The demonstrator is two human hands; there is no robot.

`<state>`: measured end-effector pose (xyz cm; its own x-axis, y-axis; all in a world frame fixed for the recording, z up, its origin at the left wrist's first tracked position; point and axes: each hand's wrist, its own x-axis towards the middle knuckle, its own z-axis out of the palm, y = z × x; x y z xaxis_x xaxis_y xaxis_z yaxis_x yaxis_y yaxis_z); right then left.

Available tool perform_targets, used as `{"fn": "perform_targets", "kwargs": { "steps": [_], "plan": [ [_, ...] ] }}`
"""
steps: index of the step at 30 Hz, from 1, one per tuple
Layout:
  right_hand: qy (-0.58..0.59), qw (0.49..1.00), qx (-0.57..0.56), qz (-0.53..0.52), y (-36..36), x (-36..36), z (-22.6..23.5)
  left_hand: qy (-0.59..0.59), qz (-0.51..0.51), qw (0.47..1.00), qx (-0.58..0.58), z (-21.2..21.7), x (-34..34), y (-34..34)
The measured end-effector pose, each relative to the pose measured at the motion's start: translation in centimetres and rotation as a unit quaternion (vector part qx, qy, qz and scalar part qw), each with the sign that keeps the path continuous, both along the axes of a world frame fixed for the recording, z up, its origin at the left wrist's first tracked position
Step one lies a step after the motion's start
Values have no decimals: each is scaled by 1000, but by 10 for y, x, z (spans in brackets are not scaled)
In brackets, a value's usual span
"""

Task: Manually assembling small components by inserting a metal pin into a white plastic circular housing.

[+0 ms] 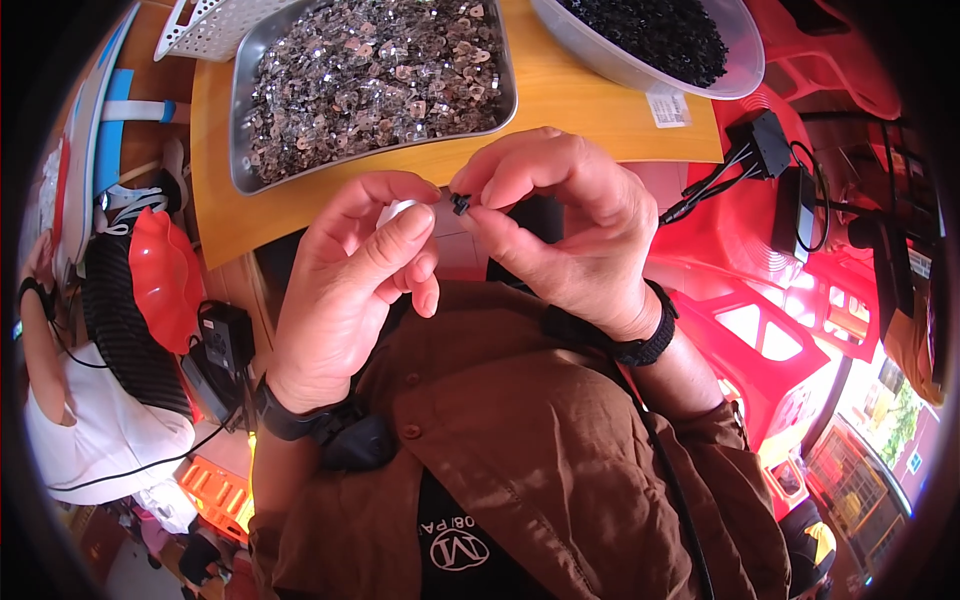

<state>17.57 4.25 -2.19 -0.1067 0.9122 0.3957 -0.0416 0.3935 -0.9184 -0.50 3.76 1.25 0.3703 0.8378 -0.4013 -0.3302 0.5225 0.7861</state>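
Observation:
My left hand [350, 275] is curled around a small white piece [400, 210], which peeks out between the thumb and fingers. My right hand [570, 220] pinches a tiny black part [460, 204] between thumb and forefinger. The two hands sit close together in front of my chest, the black part almost touching the white piece. Both wrists wear dark bands.
A metal tray [240, 110] heaped with small clear and pinkish pieces lies on the wooden table [560, 100]. A grey bowl [740, 70] holds black parts at the back right. A white basket [200, 30] stands at the back left. Red plastic stools [760, 300] are to the right; another person [90, 420] sits at the left.

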Motion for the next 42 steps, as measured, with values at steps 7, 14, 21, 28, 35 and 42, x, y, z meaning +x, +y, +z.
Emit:
{"fn": "perform_targets", "kwargs": {
  "steps": [7, 14, 21, 28, 35, 42],
  "plan": [
    [-94, 986, 131, -51, 2, -5, -1, 15, -13, 1000, -6, -1, 0, -1],
    [-158, 958, 230, -63, 5, -5, 2, 47, -2, 999, 12, -4, -1, -2],
    [-126, 973, 186, -42, 2, -5, 3, 52, 7, 998, 23, -4, 0, -2],
    [-71, 996, -11, -58, 0, -5, -2, 11, 48, 998, 32, -8, 2, -3],
    [-47, 995, -67, -49, -2, -10, 0, 26, 71, 996, 38, -9, 4, -2],
    [-43, 986, -160, 8, -6, -6, 7, 27, 44, 998, 28, -9, 3, -1]
  ]
}}
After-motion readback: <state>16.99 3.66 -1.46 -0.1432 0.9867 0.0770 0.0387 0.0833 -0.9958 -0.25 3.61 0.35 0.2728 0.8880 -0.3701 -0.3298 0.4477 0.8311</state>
